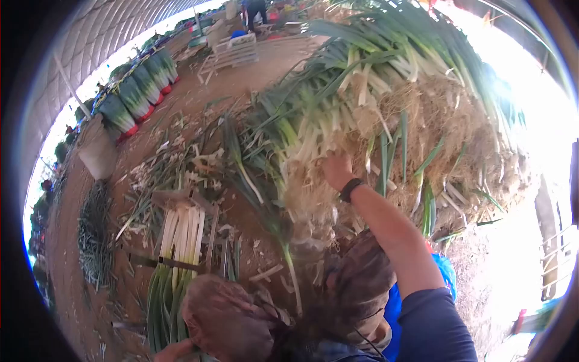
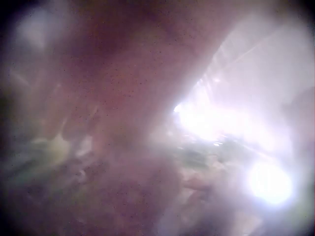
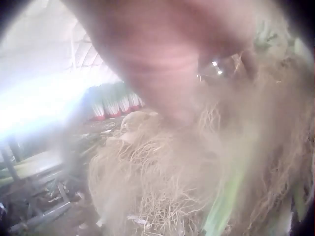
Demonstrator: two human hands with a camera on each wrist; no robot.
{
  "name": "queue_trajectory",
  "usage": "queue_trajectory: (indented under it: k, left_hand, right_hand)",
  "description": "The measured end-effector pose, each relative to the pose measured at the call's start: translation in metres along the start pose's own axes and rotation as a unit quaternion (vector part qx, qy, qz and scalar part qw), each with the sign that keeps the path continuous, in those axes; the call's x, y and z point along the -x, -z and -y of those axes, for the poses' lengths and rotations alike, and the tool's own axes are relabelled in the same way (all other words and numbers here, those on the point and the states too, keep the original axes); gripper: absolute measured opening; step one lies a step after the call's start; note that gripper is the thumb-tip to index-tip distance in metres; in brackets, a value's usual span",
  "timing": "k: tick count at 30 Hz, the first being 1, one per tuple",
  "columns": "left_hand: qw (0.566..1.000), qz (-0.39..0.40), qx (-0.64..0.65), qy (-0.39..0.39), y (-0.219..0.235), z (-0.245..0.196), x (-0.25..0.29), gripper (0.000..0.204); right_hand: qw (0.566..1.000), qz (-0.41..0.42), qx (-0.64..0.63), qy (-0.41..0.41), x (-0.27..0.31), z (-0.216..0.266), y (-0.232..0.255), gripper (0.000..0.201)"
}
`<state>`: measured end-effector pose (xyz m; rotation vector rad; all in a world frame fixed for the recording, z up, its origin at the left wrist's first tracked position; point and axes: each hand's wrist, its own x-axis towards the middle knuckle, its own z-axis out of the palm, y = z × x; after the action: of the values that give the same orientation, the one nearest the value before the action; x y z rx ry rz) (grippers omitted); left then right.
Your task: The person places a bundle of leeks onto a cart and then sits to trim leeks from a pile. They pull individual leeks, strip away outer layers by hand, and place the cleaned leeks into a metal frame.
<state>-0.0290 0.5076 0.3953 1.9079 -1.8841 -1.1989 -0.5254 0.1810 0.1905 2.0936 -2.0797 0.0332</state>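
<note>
A large heap of leeks [image 1: 325,117], their white stalks ending in shaggy tan roots [image 1: 422,114], fills the upper right of the head view. My right hand [image 1: 339,171], a dark band at its wrist, reaches into the heap and grips leeks just above the roots. Roots [image 3: 162,172] hang below that hand in the right wrist view. At the head view's bottom edge, my left hand [image 1: 174,351] is beside the green leaves of a bundle of leeks [image 1: 184,232] lying in a metal frame [image 1: 214,232]. The left wrist view is blurred; that hand's fingers are mostly hidden.
Trimmed leaves and scraps [image 1: 175,175] litter the dirt floor around the frame. Leek bundles with red bases [image 1: 136,96] stand in a row at the far left, near a pale sack [image 1: 98,151]. A white rack [image 1: 232,54] stands further back. Blue plastic [image 1: 445,271] lies by my right arm.
</note>
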Motion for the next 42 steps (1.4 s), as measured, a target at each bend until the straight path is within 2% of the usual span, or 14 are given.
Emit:
queue_trajectory:
  k: [8, 10, 12, 15, 17, 19, 21, 23, 26, 29, 33, 35, 37, 42]
  left_hand:
    - [0.955, 0.072, 0.012, -0.287, -0.041, -0.135, -0.153, 0.040]
    - [0.955, 0.036, 0.208, -0.210, -0.043, -0.156, -0.199, 0.034]
    - [0.877, -0.039, 0.389, -0.279, -0.046, -0.179, -0.251, 0.030]
    - [0.822, -0.019, 0.498, -0.274, -0.050, -0.182, -0.315, 0.030]
    - [0.858, -0.050, 0.434, -0.270, -0.051, -0.164, -0.340, 0.029]
    - [0.906, -0.112, 0.308, -0.268, -0.043, -0.152, -0.365, 0.026]
    - [0.911, -0.148, 0.267, -0.277, -0.040, -0.157, -0.382, 0.025]
    - [0.914, -0.194, 0.218, -0.281, -0.040, -0.157, -0.393, 0.026]
    - [0.888, -0.254, 0.117, -0.365, -0.050, -0.155, -0.410, 0.030]
    - [0.872, -0.255, 0.088, -0.408, -0.055, -0.158, -0.422, 0.026]
    - [0.901, -0.203, 0.093, -0.373, -0.063, -0.159, -0.436, 0.023]
    - [0.898, -0.205, 0.082, -0.381, -0.070, -0.158, -0.446, 0.023]
    - [0.897, -0.207, 0.068, -0.384, -0.069, -0.158, -0.452, 0.023]
    - [0.907, -0.184, 0.051, -0.376, -0.069, -0.159, -0.456, 0.020]
  right_hand:
    - [0.994, 0.095, -0.030, 0.033, 0.008, -0.009, 0.002, 0.017]
    - [0.989, 0.134, -0.012, 0.053, 0.017, -0.017, -0.011, 0.017]
    - [0.982, 0.175, 0.009, 0.072, 0.024, -0.022, -0.022, 0.017]
    - [0.958, 0.267, -0.006, 0.106, 0.020, -0.028, -0.016, 0.020]
    - [0.938, 0.319, -0.087, 0.103, 0.016, -0.021, 0.003, 0.029]
    - [0.907, 0.060, -0.256, 0.329, 0.012, -0.030, 0.012, 0.037]
    - [0.917, 0.245, -0.212, 0.234, -0.013, -0.008, 0.047, 0.033]
    - [0.932, 0.043, -0.284, 0.219, -0.029, 0.013, 0.061, 0.029]
    - [0.978, 0.072, -0.168, 0.102, -0.078, 0.041, 0.114, 0.042]
    - [0.983, -0.107, 0.008, 0.147, -0.129, -0.007, 0.105, 0.050]
    - [0.970, -0.143, 0.192, -0.044, -0.193, -0.094, 0.107, 0.075]
    - [0.946, 0.024, 0.261, -0.191, -0.202, -0.109, 0.135, 0.079]
    - [0.937, 0.035, 0.215, -0.273, -0.215, -0.147, 0.122, 0.071]
    - [0.967, 0.053, 0.070, -0.240, -0.219, -0.181, 0.144, 0.055]
